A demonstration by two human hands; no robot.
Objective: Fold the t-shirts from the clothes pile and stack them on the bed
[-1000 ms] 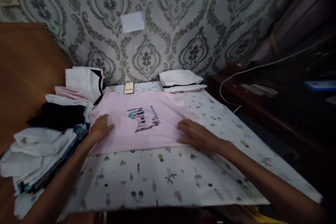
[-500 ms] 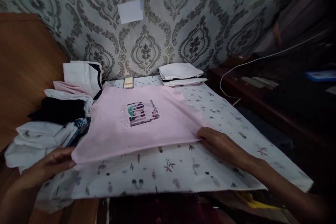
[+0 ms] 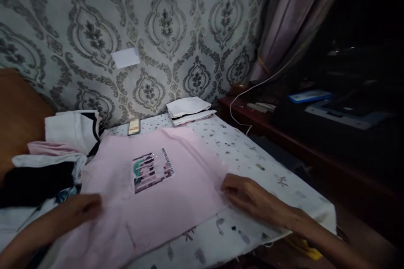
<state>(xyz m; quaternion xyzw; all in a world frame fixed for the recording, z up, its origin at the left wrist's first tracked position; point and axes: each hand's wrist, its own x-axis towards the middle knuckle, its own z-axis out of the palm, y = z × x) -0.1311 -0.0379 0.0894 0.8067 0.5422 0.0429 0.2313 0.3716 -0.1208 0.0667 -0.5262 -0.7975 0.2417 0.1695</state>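
A pale pink T-shirt (image 3: 189, 201) with a printed picture and lettering on its front lies spread over the patterned white cloth (image 3: 261, 201). At the shirt's right edge my right hand (image 3: 243, 193) is closed, its fingers curled on the fabric. My left hand (image 3: 83, 209) is over the left part of the shirt, smeared by motion. Whether its fingers grip the cloth I cannot make out. The shirt's near-left part is blurred and runs toward the bottom of the view.
To the left is a pile of clothes (image 3: 41, 180), white, black and pink. Folded white garments (image 3: 189, 107) lie at the back, right of a small framed card (image 3: 134, 126). A white cable (image 3: 232, 111) runs along the dark red furniture (image 3: 284, 134) on the right.
The view has turned right and tilted up. The shirt's near edge has come toward me on the left, and my left hand now lies over the fabric rather than at its corner.
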